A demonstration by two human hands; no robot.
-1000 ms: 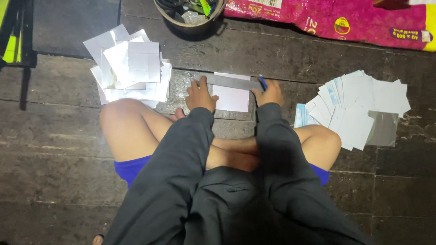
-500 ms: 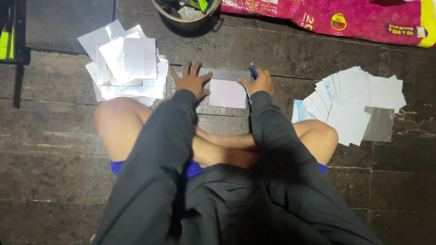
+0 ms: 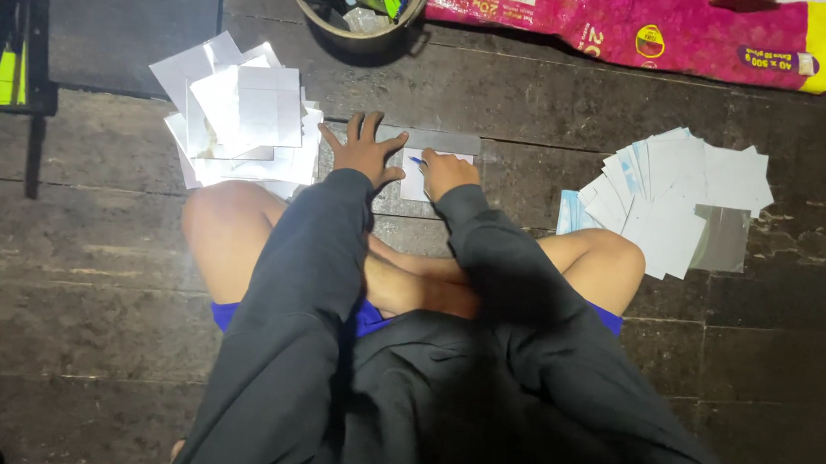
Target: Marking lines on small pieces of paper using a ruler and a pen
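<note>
A small white paper card [image 3: 416,180] lies flat on the dark wooden floor, just above the middle of the frame, its lower edge toward the crossed legs. Most of it is covered; only a pale strip shows between the two hands. A blue pen [image 3: 417,161] rests its tip on the card's upper part, angled leftward.

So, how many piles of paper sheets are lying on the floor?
2. The left pile lies beside the left hand; the right pile lies by the right knee. One single sheet sits under the hands, partly hidden.
</note>
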